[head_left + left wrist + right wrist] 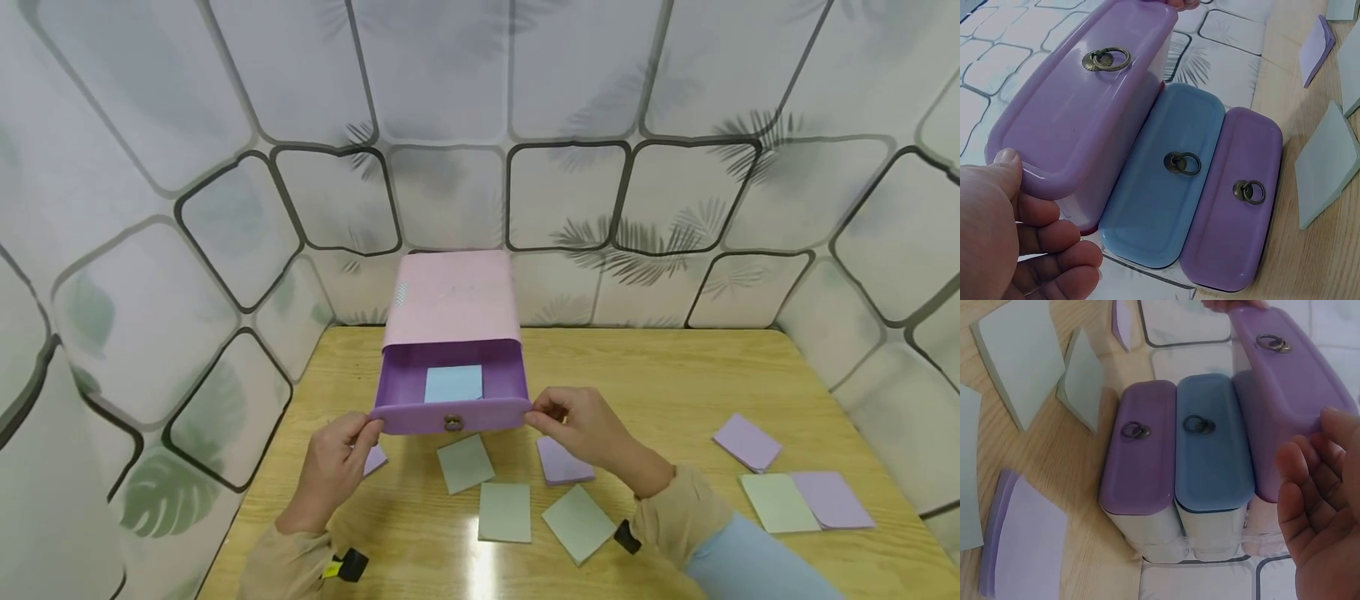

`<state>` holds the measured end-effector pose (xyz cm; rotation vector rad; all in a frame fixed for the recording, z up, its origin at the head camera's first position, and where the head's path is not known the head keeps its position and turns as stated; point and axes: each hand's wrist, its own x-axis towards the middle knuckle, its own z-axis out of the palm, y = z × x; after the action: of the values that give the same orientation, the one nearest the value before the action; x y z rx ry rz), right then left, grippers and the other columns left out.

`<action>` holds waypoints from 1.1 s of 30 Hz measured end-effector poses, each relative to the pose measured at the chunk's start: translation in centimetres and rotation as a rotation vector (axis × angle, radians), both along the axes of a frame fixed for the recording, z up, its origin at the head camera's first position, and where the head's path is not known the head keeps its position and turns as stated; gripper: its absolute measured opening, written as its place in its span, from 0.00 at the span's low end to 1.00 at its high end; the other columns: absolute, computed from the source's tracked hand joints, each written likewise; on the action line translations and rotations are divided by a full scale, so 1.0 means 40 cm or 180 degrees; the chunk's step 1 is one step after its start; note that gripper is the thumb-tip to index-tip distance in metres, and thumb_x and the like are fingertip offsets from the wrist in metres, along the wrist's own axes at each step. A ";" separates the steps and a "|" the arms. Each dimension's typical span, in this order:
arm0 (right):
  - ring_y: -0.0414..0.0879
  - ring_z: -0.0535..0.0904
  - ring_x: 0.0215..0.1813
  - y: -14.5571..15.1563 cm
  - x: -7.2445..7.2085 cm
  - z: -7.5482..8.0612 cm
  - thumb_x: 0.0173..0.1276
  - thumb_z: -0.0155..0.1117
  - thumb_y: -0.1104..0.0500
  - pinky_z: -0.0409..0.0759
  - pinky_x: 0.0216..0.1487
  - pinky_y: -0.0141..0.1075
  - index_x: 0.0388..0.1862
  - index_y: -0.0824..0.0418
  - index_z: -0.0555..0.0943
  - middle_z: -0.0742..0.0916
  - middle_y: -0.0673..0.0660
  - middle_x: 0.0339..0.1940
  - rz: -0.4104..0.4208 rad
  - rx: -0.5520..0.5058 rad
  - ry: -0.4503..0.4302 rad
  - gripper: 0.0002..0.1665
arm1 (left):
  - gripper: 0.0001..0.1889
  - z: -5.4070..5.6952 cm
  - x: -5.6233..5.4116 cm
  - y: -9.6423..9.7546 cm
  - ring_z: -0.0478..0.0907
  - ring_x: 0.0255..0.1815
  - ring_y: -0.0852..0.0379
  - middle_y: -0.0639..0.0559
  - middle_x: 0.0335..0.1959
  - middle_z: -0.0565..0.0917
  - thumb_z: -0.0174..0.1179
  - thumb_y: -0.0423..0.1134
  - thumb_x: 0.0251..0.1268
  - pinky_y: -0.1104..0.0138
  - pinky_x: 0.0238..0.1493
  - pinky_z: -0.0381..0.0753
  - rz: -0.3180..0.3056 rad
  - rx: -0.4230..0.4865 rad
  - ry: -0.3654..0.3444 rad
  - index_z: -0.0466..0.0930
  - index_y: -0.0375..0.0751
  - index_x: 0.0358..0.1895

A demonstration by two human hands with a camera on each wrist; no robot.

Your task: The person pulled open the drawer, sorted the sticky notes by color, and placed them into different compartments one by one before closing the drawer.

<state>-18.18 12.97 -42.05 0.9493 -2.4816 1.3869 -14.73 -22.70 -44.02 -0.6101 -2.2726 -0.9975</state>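
While patterned walls (450, 196) flank our bench (630, 367) and its scattered pads (505, 512), our left hand (330, 462) and right hand (588, 427) pinch the pink cabinet's (453, 300) pulled-out drawer (416, 419), whose front partly hides a blue pad (454, 382).

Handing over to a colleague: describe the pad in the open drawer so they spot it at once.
Find the pink-topped cabinet on the wooden table. The pad lies inside its open purple top drawer. It is light blue, unlike the green pads and purple pads outside.
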 end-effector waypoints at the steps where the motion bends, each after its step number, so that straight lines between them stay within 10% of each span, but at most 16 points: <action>1: 0.34 0.78 0.23 0.000 -0.001 0.000 0.65 0.68 0.57 0.78 0.22 0.31 0.28 0.51 0.82 0.83 0.41 0.23 -0.0001 0.0003 -0.0003 0.05 | 0.14 0.000 0.000 0.000 0.67 0.20 0.67 0.61 0.21 0.75 0.63 0.26 0.61 0.77 0.19 0.64 -0.0001 0.0008 -0.0004 0.73 0.49 0.23; 33: 0.33 0.69 0.18 0.002 -0.041 0.016 0.66 0.67 0.56 0.70 0.17 0.29 0.27 0.52 0.82 0.79 0.41 0.19 -0.0001 0.0176 0.0040 0.07 | 0.15 0.011 -0.029 0.007 0.58 0.14 0.68 0.60 0.17 0.71 0.59 0.28 0.65 0.75 0.14 0.58 0.0020 -0.0029 -0.0110 0.72 0.45 0.21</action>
<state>-19.84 13.04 -41.41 0.9654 -2.5229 1.3145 -15.89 -22.43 -43.57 -0.5935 -2.3088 -1.0026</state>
